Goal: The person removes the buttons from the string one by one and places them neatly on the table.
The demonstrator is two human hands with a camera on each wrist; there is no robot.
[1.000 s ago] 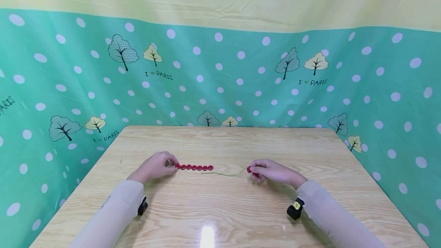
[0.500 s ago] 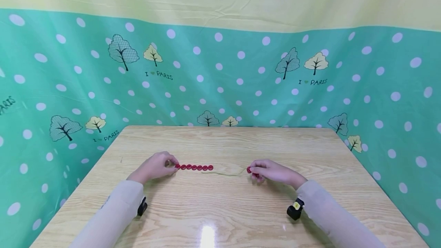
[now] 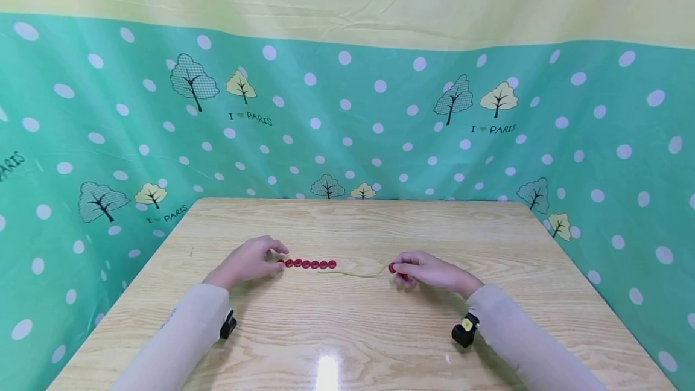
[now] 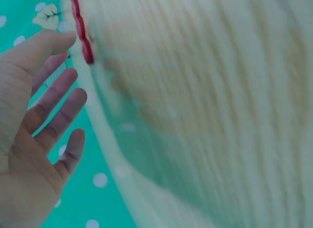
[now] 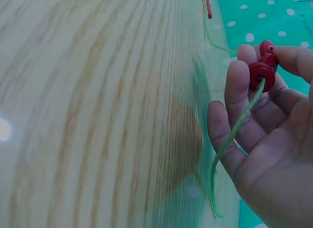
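Observation:
Several red buttons [image 3: 306, 264] lie in a straight row on the wooden table. At the row's left end is my left hand [image 3: 251, 263], index finger raised and thumb tip close to the end button. The left wrist view shows that hand's fingers [image 4: 57, 98] spread, with nothing between them. My right hand [image 3: 426, 269] pinches red buttons [image 5: 261, 77] between thumb and fingers. A green string [image 5: 238, 124] passes through a hole of the nearest button, and one end hangs below the hand. Its other stretch runs left across the table to just under the row's right end.
The light wooden table [image 3: 347, 324] ends at a far edge in front of a green dotted curtain [image 3: 347, 119]. Black wrist cameras are strapped at both sleeves. Bright light reflects off the table near the front.
The left fingers have parted from the leftmost button, the index finger lifting up and away from the thumb. The right hand and its buttons have stayed in place.

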